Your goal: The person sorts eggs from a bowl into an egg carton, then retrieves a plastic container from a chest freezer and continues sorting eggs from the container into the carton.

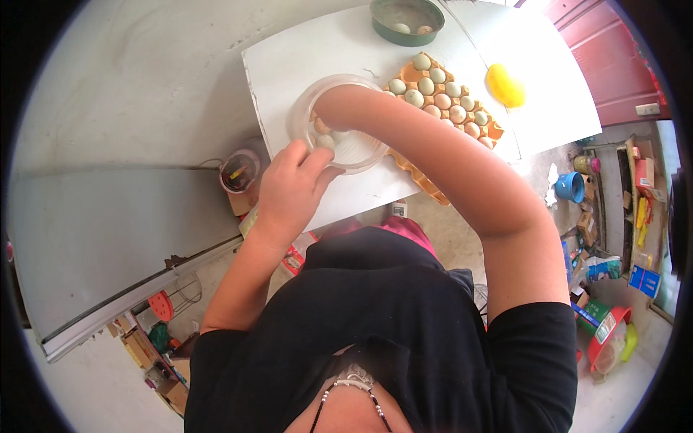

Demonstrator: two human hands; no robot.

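Note:
My left hand grips the near left rim of a translucent plastic tub on the white table. My right forearm reaches into the tub; the fingers of my right hand are hidden behind the wrist and tub wall, so its hold cannot be seen. Several eggs, pale and brown, lie inside the tub, one pale egg near my left fingers. To the right is an orange egg tray with many pale green and pinkish eggs in its cups; some cups are bare. My right arm crosses over part of it.
A round green container with eggs stands at the table's far edge. A yellow object lies right of the tray on the white table. Left of the table is a bucket-like container; a blue bucket stands at right.

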